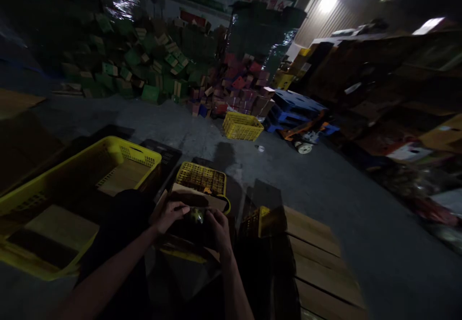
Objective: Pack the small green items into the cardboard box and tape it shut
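1. Small glossy thing (197,215): greenish, dark toward its edges, catching a bright highlight. Contents and wrapping not resolved in the low light.
2. Position: directly between the two hands, over the open cardboard box (189,196) in front of the person. Its height above the box's dark interior cannot be read.
3. Left hand (172,215): reaches in from the left, thumb and forefinger brought together, tips pinching the thing's left end. The other fingers are bent.
4. Right hand (218,226): fingers curled inward, thumb and fingertips pinching the right end. Exact contact of each finger is lost in shadow.
5. Hands apart from each other; the thing bridges the gap, about level with both sets of fingertips.
6. Just beyond the box: yellow basket (202,175) with a lattice wall. Small orange item (207,191) near its lower edge; identity unclear.
7. Left of the hands, well apart: large yellow crate (114,143), with cardboard pieces (57,226) inside.
8. Right of the right hand: brown slatted surface (317,248); material uncertain.
9. Farther off on the floor: another yellow crate (242,126), near stacked blue pallets (298,99) and a pallet jack (305,134).
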Demonstrator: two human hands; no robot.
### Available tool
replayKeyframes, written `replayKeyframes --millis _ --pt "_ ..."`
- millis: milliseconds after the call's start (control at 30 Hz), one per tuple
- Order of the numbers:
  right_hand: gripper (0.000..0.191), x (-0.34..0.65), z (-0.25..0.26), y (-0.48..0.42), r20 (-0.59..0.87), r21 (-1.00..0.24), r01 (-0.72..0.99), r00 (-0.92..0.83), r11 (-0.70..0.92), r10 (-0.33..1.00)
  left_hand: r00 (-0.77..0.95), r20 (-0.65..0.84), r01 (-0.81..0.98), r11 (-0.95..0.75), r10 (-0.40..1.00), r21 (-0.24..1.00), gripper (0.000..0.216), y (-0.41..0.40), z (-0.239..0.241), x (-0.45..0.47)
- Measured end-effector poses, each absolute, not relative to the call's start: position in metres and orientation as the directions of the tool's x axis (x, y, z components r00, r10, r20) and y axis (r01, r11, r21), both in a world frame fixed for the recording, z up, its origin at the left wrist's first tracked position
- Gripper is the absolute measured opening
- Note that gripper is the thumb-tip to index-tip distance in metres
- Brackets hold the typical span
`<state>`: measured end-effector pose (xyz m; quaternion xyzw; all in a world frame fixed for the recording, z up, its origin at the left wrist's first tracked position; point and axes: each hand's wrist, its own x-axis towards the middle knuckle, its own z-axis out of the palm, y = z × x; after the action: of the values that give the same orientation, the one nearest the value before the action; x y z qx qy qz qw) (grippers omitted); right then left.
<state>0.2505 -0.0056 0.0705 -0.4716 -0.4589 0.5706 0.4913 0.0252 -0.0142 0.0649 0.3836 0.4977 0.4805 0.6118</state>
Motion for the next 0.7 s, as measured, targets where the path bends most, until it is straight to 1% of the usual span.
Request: replayKeyframes --millis 67,233,333,433,533,600,633,700 --pt "0.032 0.249 0.069 -0.005 -0.121 -0.981 -0.145 -0.046 -0.126 0.992 0.037 -0.254 -0.227 0.255 0.967 0.94 0.049 -0.014 0.062 0.025" --pt "0.035 0.243 0.067 -0.006 -0.201 -0.912 -0.359 -0.035 -0.2 0.979 0.005 -0.278 -0.243 0.271 0.96 0.931 0.054 -0.009 0.059 0.026" --pt "0.035 0.242 0.069 -0.005 -0.216 -0.887 -0.41 -0.046 -0.215 0.975 0.031 -0.272 -0.259 0.27 0.962 0.927 0.056 -0.008 0.06 0.026" --pt "0.033 0.245 0.072 -0.004 -0.205 -0.883 -0.424 -0.041 -0.203 0.978 0.102 -0.267 -0.317 0.285 0.958 0.905 0.058 -0.01 0.058 0.025" --pt "0.033 0.248 0.073 -0.004 -0.195 -0.874 -0.445 -0.049 -0.196 0.98 0.25 -0.224 -0.359 0.306 0.942 0.882 0.074 -0.015 0.058 0.026" --pt "0.031 0.247 0.072 -0.005 -0.197 -0.87 -0.448 -0.072 -0.208 0.978 0.316 -0.201 -0.329 0.305 0.927 0.894 0.08 -0.019 0.06 0.027" --pt "0.031 0.247 0.071 -0.005 -0.199 -0.87 -0.443 -0.088 -0.217 0.976 0.322 -0.202 -0.295 0.301 0.925 0.907 0.078 -0.02 0.062 0.027" --pt "0.031 0.245 0.071 -0.007 -0.208 -0.87 -0.432 -0.119 -0.239 0.971 0.287 -0.213 -0.206 0.277 0.934 0.939 0.067 -0.021 0.067 0.028"
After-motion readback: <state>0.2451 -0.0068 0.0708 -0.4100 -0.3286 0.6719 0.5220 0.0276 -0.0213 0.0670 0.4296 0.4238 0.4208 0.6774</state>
